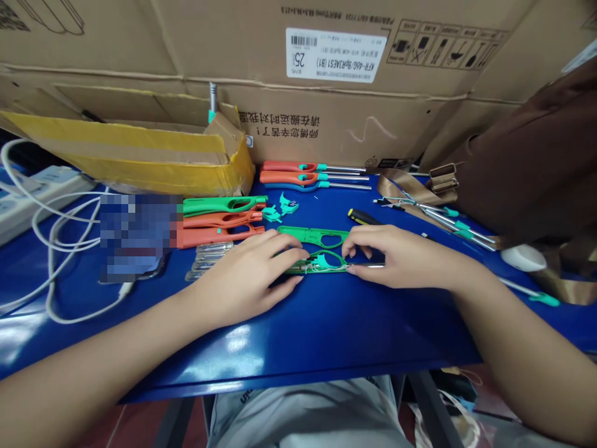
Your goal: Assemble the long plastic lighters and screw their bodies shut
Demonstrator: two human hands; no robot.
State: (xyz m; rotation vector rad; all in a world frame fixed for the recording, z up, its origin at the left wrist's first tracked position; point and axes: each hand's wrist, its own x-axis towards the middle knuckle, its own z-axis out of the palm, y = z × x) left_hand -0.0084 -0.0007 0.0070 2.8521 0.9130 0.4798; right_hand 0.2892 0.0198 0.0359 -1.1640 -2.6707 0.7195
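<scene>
My left hand [254, 270] lies over the rear part of a green lighter shell [311, 264] that rests open on the blue table [326, 330], fingers curled and pressing on it. My right hand [394, 255] pinches the front end of the same shell, where a teal trigger piece and a thin metal tube [370, 266] sit. A second green shell half [313, 236] lies just behind the hands. Thin wires show inside the open shell.
Green and orange shell halves [221, 219] lie left, small teal parts [280, 208] beside them. Finished long lighters [308, 175] sit at the back, a black-yellow screwdriver [364, 217] and metal tube assemblies [448, 221] right. Cardboard boxes [140, 149], white cables [51, 236] and a brown bag [527, 168] surround.
</scene>
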